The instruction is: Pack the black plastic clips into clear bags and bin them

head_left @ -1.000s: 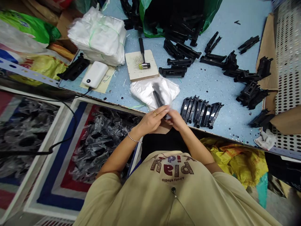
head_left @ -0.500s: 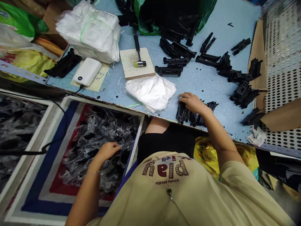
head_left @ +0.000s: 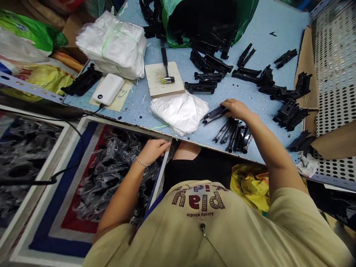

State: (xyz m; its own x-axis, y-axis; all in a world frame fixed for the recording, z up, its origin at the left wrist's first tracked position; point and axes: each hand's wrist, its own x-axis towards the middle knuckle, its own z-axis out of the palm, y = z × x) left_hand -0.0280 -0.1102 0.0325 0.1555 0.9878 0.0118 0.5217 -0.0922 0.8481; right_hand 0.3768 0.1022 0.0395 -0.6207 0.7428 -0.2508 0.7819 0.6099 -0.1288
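My right hand [head_left: 236, 108] is over the bench with its fingers closed on the end of a black plastic part [head_left: 213, 114], which lies slanted beside the white plastic bags [head_left: 179, 113]. Just below it, a row of similar black parts [head_left: 233, 134] lies fanned out near the bench edge. My left hand [head_left: 152, 150] hovers by the front edge of the bench, above the bin of bagged black parts [head_left: 100, 193]. Its fingers are loosely curled and slightly apart, with nothing visible in them. The bags lie flat in a stack between the two hands.
A mallet [head_left: 166, 68] rests on a wooden board [head_left: 151, 83]. Farther left are a white power bank [head_left: 108, 89] and a tied bag bundle [head_left: 114, 44]. More black parts [head_left: 286, 111] lie right, and a green sack [head_left: 244, 22] holds others. A perforated metal panel [head_left: 336, 74] borders the right.
My left hand has moved up and right from over the bin toward the bench edge. My right hand has drawn one black part away from the row, up toward the bags.
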